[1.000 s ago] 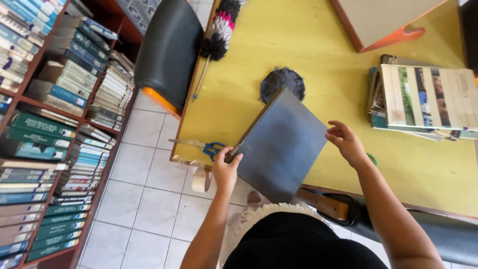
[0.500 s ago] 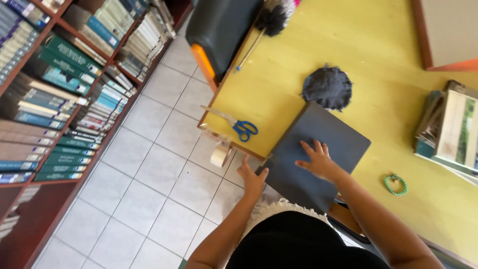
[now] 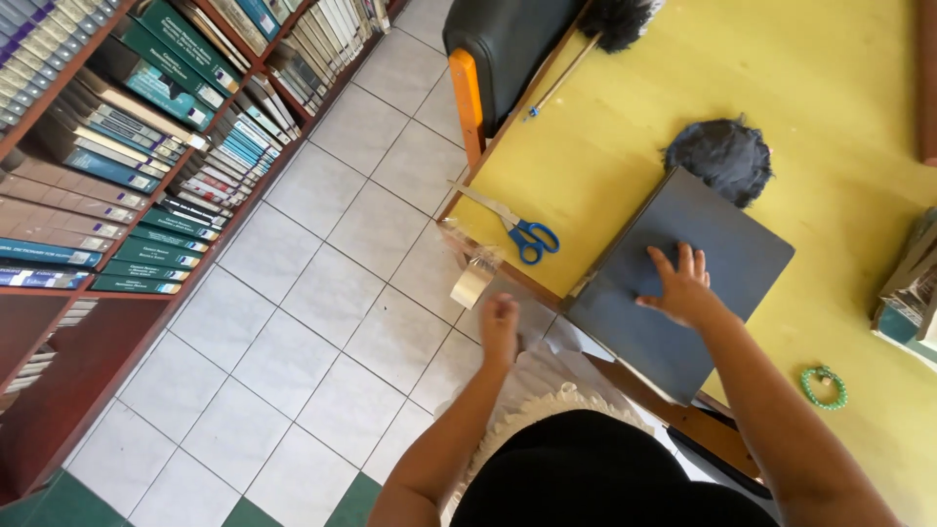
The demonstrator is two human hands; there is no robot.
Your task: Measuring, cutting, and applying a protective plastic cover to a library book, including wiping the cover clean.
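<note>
Head view: right hand presses flat, fingers spread, on the dark grey book; left hand, loosely curled and empty, nears the clear tape roll at the yellow table edge. Taping seems next; it calls for grasping that roll.

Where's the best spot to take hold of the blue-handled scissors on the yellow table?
Grip the scissors at the blue handle loops, coming from the table's near edge. They lie flat and closed, handles toward the person, blades pointing away toward the chair, so the loops are probably the safest, nearest hold for the left hand.

Right hand lies flat on the dark grey book; left hand hovers near the tape roll
</note>
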